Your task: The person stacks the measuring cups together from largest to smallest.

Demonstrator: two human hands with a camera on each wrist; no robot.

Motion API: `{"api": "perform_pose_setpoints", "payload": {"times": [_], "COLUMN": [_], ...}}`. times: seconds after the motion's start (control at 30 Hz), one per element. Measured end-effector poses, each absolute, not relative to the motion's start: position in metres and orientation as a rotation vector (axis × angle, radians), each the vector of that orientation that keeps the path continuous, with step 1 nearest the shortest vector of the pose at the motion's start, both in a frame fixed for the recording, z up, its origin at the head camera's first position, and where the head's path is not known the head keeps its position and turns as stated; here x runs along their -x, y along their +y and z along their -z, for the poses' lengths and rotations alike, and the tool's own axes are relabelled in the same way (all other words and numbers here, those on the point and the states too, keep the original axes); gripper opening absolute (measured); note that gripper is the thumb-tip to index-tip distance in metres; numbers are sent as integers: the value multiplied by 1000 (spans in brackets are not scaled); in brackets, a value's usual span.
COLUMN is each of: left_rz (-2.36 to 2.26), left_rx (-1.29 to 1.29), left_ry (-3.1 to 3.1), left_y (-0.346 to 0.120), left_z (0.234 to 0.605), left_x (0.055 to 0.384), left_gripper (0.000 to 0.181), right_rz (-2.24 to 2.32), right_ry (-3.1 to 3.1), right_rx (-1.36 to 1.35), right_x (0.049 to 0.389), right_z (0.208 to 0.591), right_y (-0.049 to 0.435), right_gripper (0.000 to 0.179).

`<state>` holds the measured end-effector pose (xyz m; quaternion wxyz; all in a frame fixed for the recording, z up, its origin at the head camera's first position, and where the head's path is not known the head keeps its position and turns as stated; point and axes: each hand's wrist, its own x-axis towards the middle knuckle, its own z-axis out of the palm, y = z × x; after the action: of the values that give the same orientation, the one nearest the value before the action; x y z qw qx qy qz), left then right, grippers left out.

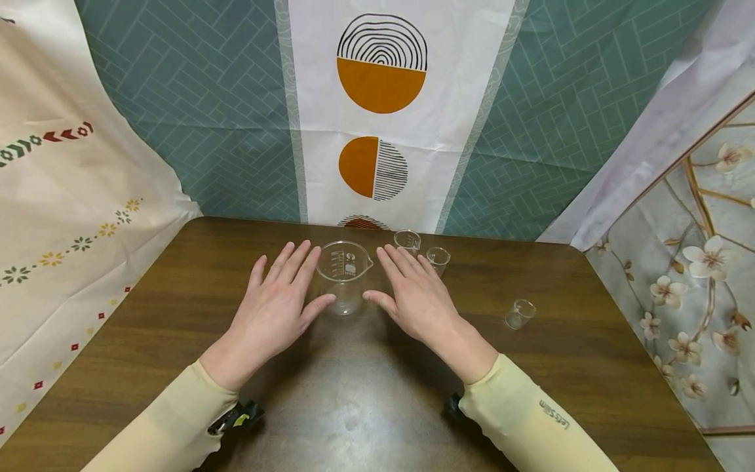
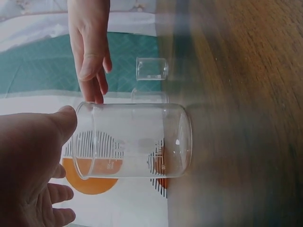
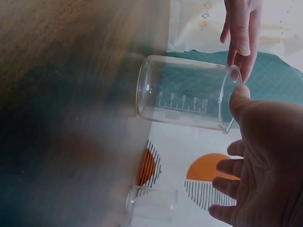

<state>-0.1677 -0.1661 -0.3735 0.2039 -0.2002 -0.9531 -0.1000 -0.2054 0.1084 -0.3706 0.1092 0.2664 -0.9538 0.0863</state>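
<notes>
Upright on the surface point(image 1: 348, 406), between left hand point(image 1: 270, 310) and right hand point(image 1: 423, 303): a large glass beaker point(image 1: 347, 288). Both straight-fingered, gripping nothing; cannot tell whether touching the glass. Likely stiff, fairly light, slippery and fragile; best held round the sides, below rim point(image 1: 344, 280) and spout point(image 1: 369, 263).

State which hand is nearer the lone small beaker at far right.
Right. The right hand is left of the lone beaker; the left hand is farther left, past the large beaker.
</notes>
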Motion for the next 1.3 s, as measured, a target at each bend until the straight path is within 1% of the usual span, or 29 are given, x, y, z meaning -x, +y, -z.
{"api": "perform_pose_setpoints", "payload": {"times": [1.3], "left_rz": [373], "left_rx": [543], "left_ry": [-2692], "left_y": [-169], "left_z": [380], "left_x": [192], "left_gripper": [81], "right_rz": [-316], "right_ry": [-2780], "right_rx": [-841], "right_x": [219], "right_z": [370], "right_y": [96], "right_gripper": [83]}}
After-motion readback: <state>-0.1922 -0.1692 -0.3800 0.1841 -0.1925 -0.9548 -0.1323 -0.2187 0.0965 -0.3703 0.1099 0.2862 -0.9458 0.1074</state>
